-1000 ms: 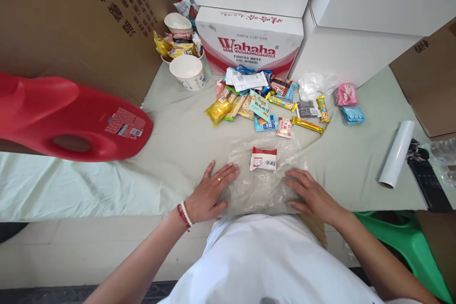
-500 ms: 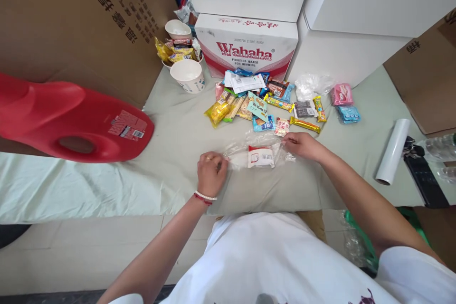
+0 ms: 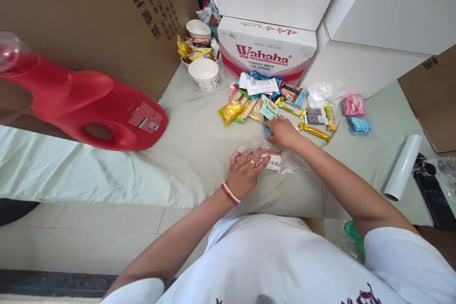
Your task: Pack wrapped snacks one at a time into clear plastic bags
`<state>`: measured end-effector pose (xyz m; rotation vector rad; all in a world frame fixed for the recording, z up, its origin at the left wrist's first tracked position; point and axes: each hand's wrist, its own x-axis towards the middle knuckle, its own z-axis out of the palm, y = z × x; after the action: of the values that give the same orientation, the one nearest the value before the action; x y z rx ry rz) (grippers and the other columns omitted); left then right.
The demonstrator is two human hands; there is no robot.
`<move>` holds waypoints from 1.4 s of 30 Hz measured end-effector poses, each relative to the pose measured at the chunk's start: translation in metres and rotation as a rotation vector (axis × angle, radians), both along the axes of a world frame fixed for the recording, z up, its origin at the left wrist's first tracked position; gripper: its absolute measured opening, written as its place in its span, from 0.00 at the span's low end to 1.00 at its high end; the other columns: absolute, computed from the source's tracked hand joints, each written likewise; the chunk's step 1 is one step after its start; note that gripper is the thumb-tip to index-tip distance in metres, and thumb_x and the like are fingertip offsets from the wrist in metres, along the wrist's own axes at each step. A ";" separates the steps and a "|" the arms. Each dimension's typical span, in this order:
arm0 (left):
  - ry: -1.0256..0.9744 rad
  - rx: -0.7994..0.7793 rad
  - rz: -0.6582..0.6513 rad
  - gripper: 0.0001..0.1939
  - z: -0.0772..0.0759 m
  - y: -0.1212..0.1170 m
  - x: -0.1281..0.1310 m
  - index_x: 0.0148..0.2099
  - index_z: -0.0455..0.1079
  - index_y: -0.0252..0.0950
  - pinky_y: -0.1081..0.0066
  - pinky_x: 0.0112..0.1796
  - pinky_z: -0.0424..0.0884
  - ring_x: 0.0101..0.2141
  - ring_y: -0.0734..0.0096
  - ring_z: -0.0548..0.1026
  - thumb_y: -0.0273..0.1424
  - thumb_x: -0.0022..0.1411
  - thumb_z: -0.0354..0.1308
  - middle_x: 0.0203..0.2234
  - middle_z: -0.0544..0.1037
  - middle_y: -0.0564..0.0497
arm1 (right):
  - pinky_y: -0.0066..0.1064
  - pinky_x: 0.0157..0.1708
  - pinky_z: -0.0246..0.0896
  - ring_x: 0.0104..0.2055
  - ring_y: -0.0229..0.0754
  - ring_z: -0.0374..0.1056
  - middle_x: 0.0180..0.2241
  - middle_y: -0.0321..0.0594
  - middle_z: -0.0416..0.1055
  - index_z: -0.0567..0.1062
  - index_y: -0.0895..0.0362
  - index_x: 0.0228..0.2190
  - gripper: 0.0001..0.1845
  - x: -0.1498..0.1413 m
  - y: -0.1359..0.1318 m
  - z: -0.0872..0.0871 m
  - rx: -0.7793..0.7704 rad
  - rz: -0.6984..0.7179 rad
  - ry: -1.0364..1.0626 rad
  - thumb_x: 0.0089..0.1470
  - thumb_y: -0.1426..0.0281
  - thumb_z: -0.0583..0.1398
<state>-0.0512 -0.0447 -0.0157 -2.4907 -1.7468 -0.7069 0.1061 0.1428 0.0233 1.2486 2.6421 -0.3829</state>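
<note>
My left hand (image 3: pixel 245 168), a ring on one finger, lies with fingers spread on a clear plastic bag (image 3: pixel 292 162). Inside that bag is a red and white snack packet (image 3: pixel 273 160), partly under my fingertips. Farther forward, my right hand (image 3: pixel 282 132) has its fingers closed on a blue snack packet (image 3: pixel 268 129) at the near edge of a snack pile, hiding most of it. Just beyond the fingers is a pale green packet (image 3: pixel 269 107). A yellow stick-shaped snack (image 3: pixel 315 132) lies to the right of this hand.
A red jug (image 3: pixel 103 109) lies at the left. Paper cups (image 3: pixel 204 75), some filled with snacks, stand before a Wahaba-type water carton marked Wahaha (image 3: pixel 265 54). Pink (image 3: pixel 353 104) and blue tissue packs, a white roll (image 3: pixel 402 167) and a black phone-like object (image 3: pixel 432 202) are at the right.
My right hand has let go of the bag and moved forward to the blue packet. My left hand has opened and shifted right onto the bag. The camera view has turned slightly.
</note>
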 end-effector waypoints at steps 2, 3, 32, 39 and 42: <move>0.014 -0.132 0.026 0.25 -0.002 0.017 0.003 0.60 0.72 0.53 0.51 0.52 0.54 0.57 0.54 0.66 0.22 0.68 0.50 0.55 0.79 0.50 | 0.41 0.49 0.57 0.52 0.58 0.65 0.43 0.49 0.78 0.80 0.56 0.44 0.12 0.000 0.007 0.000 -0.029 0.002 -0.025 0.60 0.67 0.62; 0.012 -0.181 0.050 0.24 -0.003 0.023 0.004 0.60 0.73 0.52 0.50 0.52 0.54 0.58 0.52 0.65 0.24 0.69 0.50 0.54 0.79 0.48 | 0.40 0.49 0.57 0.51 0.56 0.65 0.42 0.49 0.78 0.81 0.56 0.41 0.10 0.001 0.009 0.002 -0.038 0.015 -0.025 0.61 0.67 0.61; -0.600 -0.477 0.169 0.17 0.000 0.037 -0.056 0.18 0.66 0.39 0.56 0.50 0.70 0.38 0.58 0.76 0.30 0.59 0.50 0.22 0.74 0.48 | 0.29 0.39 0.60 0.40 0.42 0.63 0.41 0.41 0.67 0.75 0.46 0.58 0.27 0.050 -0.113 -0.020 -0.159 0.157 0.265 0.64 0.78 0.52; -0.281 -0.363 0.348 0.17 -0.003 0.032 -0.035 0.45 0.77 0.40 0.43 0.61 0.57 0.63 0.40 0.62 0.37 0.51 0.67 0.55 0.73 0.41 | 0.39 0.49 0.65 0.46 0.46 0.63 0.45 0.46 0.65 0.73 0.50 0.61 0.23 0.059 -0.120 -0.020 -0.185 0.181 0.481 0.67 0.70 0.55; -0.458 -0.446 0.288 0.03 0.005 0.028 -0.033 0.34 0.74 0.39 0.57 0.49 0.70 0.46 0.56 0.76 0.31 0.56 0.59 0.38 0.78 0.47 | 0.43 0.56 0.63 0.52 0.48 0.63 0.50 0.48 0.65 0.69 0.50 0.65 0.27 0.065 -0.123 -0.016 -0.252 0.197 0.572 0.66 0.63 0.58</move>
<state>-0.0841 -0.0169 -0.0110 -2.3574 -2.6166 -1.0168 0.1710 0.0195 0.0068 0.8847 2.9999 -1.1436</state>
